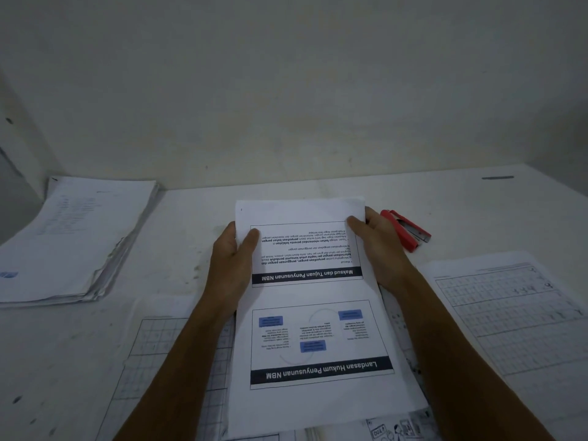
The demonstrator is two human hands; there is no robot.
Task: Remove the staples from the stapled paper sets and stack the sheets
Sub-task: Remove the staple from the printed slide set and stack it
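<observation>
Left hand (234, 253) and right hand (378, 241) pinch the printed slide sheets (313, 313) by the side edges; a loose grip could spill them across the grid sheets (178, 361) beneath.

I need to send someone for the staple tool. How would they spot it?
On the white table, look just beyond the person's right hand, near the back wall. The red stapler-like tool lies there, the only red thing among white papers.

The left hand's (234, 256) fingers hide behind the printed paper set (313, 313); its small slide text blurs; the gridded sheet (521, 316) and cartoon page (396, 429) run off frame
</observation>
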